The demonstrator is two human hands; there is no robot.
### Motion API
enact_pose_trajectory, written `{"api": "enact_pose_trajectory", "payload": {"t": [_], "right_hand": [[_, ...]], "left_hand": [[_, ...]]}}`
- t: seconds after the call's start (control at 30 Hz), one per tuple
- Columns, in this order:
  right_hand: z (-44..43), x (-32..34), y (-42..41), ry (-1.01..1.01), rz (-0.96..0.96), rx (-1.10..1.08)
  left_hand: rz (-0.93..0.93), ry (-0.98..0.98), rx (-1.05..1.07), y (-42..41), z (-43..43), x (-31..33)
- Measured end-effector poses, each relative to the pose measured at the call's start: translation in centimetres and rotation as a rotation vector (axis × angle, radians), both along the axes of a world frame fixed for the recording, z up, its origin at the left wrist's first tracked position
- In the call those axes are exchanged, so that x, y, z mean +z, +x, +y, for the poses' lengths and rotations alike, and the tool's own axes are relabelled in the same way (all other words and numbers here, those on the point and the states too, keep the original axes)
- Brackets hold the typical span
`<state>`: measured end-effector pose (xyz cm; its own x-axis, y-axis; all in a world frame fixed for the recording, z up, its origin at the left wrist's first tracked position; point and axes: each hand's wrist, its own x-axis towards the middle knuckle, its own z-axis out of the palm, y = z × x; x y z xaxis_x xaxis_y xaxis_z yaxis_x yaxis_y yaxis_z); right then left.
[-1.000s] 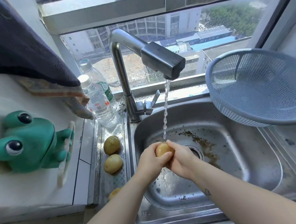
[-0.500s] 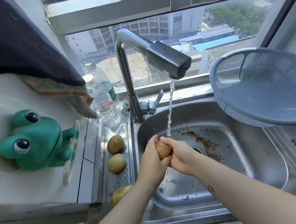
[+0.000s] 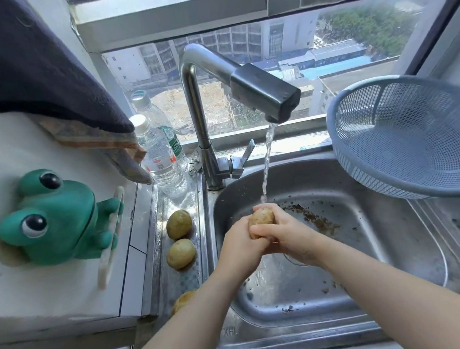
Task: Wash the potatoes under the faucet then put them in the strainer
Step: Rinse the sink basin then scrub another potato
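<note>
Noted: left hand point(image 3: 239, 246) and right hand point(image 3: 291, 234) bare. The left forearm point(image 3: 192, 313) and right forearm point(image 3: 381, 294) are bare along their whole visible length, to the near edge. Clothing out of view.

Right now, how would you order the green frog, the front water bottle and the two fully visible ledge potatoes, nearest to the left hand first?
1. Middle ledge potato and back ledge potato, just left of the left hand: too close to call.
2. Front water bottle, farther back and left.
3. Green frog, far off to the left.

Bright daylight through window point(image 3: 243, 72); wide-angle edge distortion.
</note>
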<state>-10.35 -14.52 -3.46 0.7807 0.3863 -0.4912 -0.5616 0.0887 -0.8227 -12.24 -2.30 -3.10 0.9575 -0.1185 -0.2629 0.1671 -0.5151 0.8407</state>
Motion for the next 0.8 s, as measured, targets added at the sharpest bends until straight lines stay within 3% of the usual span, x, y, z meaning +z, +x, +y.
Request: {"api": "enact_pose_trajectory", "payload": {"t": [0.1,0.23,0.33,0.5,0.63,0.8], "right_hand": [[0.5,-0.4,-0.1,-0.050,-0.019,-0.119],[1.2,-0.7,0.0,-0.247,-0.180,-0.263],[1.7,-0.7,0.0,-0.264,-0.161,-0.307],[1.4,0.7,0.5,0.058,0.103,-0.232],[-0.1,1.1,0.4,0.214,0.163,-0.063],[-0.3,1.0,0.3,0.169,0.135,-0.116]], "left_hand": [[0.048,-0.023,0.069,-0.3,-0.7,0.2],[-0.035,-0.011,0.115,-0.8,-1.5,0.7],[-0.075,0.016,0.133,-1.0,-1.4,0.5],[-0.103,0.042,0.126,-0.5,-0.2,0.3],[-0.077,0.039,0.063,0.4,0.3,0.7],[-0.117,0.130,0.014,0.4,-0.2,1.1]]}}
